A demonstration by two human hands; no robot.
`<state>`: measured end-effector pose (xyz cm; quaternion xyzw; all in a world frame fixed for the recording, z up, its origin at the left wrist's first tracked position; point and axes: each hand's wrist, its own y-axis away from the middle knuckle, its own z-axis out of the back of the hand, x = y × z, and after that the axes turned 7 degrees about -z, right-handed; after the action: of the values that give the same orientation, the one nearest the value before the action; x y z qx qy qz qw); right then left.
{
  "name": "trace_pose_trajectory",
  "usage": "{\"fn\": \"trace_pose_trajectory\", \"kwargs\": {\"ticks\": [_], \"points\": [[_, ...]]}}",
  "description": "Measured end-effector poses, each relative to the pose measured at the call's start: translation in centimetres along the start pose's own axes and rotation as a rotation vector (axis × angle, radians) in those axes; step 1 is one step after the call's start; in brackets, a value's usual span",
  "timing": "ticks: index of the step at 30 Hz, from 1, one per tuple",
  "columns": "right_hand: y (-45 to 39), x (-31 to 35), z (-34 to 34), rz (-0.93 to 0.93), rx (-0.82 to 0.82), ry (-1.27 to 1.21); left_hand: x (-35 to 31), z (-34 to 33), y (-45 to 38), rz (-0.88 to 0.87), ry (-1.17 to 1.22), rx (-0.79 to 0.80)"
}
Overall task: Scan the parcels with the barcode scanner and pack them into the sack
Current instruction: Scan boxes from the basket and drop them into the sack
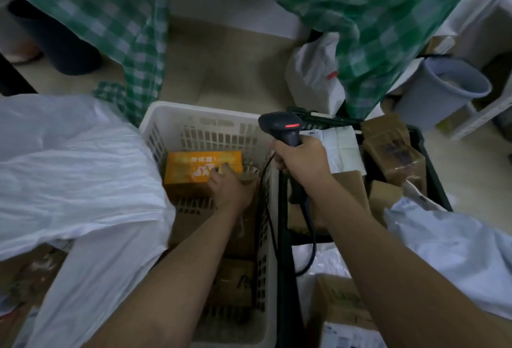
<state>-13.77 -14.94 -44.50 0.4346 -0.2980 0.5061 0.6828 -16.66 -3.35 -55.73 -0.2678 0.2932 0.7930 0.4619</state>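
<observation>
Two bare forearms reach forward from the bottom edge. The right hand [302, 160] is wrapped in a full fist around the grip of a black plastic pistol-shaped barcode scanner [282, 126], whose head rises above the knuckles with a red light showing on it; its black cable [310, 239] loops down beneath the wrist. The left hand [227, 184] is down inside a white perforated plastic crate [194, 115], its fingers curled over the near right corner of an orange printed cardboard box [199, 166] that lies on the crate floor beside brown taped cartons [235, 289]. The scanner is held above the crate's right rim, up and to the right of the orange box and apart from it. Left of the crate bulges a white crinkled woven sack [72, 159]. On the right, a black plastic crate [432, 167] holds brown cardboard parcels [393, 151] and a white soft mailer [340, 148]. Farther off, a grey round plastic bucket [443, 87] stands on the beige floor under hanging green-and-white checked cloth [388, 15].
</observation>
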Motion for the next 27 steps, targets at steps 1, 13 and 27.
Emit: {"fn": "trace_pose_trajectory", "kwargs": {"ticks": [1, 13, 27], "points": [[-0.4, -0.2, 0.0, -0.016, 0.006, -0.007, 0.1, -0.6, -0.4, 0.011, -0.020, -0.020], [1.5, 0.2, 1.4, -0.083, 0.068, -0.122, 0.6, 3.4, 2.7, -0.011, 0.160, -0.067], [17.7, 2.5, 5.2, 0.089, 0.027, -0.469, -2.9, 15.9, 17.5, -0.405, 0.230, -0.237]]}}
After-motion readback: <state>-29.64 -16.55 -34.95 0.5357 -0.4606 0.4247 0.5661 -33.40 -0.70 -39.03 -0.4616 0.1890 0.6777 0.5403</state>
